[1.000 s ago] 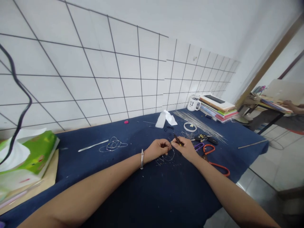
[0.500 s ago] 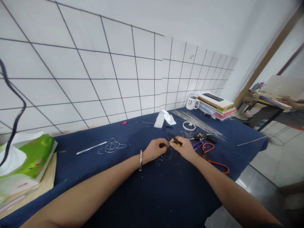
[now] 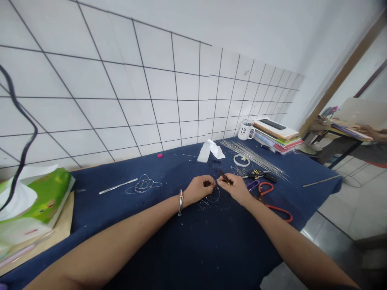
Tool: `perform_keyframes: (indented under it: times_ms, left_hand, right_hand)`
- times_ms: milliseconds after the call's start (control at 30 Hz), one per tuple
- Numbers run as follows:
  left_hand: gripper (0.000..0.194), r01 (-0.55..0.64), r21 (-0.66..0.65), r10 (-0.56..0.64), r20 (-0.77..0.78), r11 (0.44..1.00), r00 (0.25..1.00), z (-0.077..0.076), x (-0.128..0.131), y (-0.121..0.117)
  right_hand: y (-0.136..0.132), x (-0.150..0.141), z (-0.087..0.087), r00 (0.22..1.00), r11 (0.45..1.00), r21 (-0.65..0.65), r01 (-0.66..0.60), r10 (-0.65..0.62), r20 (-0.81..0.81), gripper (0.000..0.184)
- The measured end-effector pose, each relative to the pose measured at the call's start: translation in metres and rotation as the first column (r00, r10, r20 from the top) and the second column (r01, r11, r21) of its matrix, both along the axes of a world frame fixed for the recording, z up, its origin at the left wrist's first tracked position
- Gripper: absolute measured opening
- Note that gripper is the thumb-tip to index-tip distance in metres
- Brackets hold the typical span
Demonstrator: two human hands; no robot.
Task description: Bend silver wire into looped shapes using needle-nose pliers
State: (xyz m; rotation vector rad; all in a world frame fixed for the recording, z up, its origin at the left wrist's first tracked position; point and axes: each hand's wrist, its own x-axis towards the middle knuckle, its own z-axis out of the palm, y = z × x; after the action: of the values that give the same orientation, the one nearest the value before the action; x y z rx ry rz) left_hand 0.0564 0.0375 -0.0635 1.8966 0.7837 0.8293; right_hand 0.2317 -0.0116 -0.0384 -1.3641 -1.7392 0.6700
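Note:
My left hand (image 3: 200, 189) is closed in a pinch on a thin wire, just above the tabletop. From between the hands a fine wire loop (image 3: 218, 198) hangs down or lies on the cloth; which of the two I cannot tell. Close beside it, my right hand (image 3: 236, 188) is wrapped round dark pliers (image 3: 224, 176) with a bit of yellow; their jaws are hard to make out. Small wire scraps (image 3: 203, 206) lie below the hands. Right of my right hand are purple-handled scissors (image 3: 253, 185), red-handled scissors (image 3: 276, 209) and a black-handled tool (image 3: 267, 175).
On the dark blue cloth (image 3: 169, 241) are a bundle of straight wires (image 3: 256, 157), a wire coil (image 3: 242, 160), white paper (image 3: 215, 150) and a tangled wire (image 3: 143, 185). A mug (image 3: 245, 130), books (image 3: 276, 139) and a tissue pack (image 3: 51, 197) stand around. A person sits at the far right.
The view has shifted slightly. Both hands remain close together in nearly the same place, with the same hold on the wire and the pliers.

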Motion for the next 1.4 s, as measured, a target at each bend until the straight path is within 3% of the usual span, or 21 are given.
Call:
perform_keyframes:
  times_ms: [433,1400]
  left_hand:
    - [0.013,0.089,-0.176,-0.078,0.068,0.980,0.995,0.0045,-0.0007,-0.0008]
    - [0.016,0.172,-0.258,-0.150,0.103,0.951,0.983,0.0047,-0.0055,0.0036]
  right_hand:
    - [-0.0003,-0.0012,0.0015,0.998,0.999,-0.021,-0.029,0.028,-0.053,0.021]
    - [-0.0010,-0.0032,0.0003,0.995,0.997,-0.015,-0.079,0.078,-0.063,0.023]
